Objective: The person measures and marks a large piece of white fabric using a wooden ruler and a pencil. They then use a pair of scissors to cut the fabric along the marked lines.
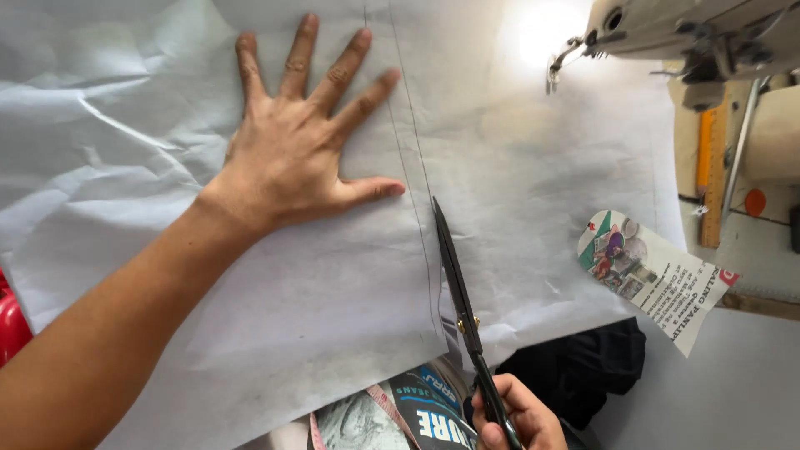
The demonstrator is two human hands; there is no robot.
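Observation:
A large sheet of crumpled white paper (533, 192) covers the table, with two thin pencil lines running down its middle. My left hand (300, 142) lies flat on it with fingers spread, just left of the lines. My right hand (517, 417) at the bottom edge grips the handles of black scissors (457, 283). The blades point away from me and sit in a cut along the drawn line, their tip close to my left thumb.
A sewing machine (692, 33) stands at the top right with a bright lamp spot beside it. A printed paper scrap (650, 275) lies right of the sheet. Dark cloth (583, 367) and a printed magazine (417, 412) with a measuring tape lie near the bottom. Rulers (712, 175) are at far right.

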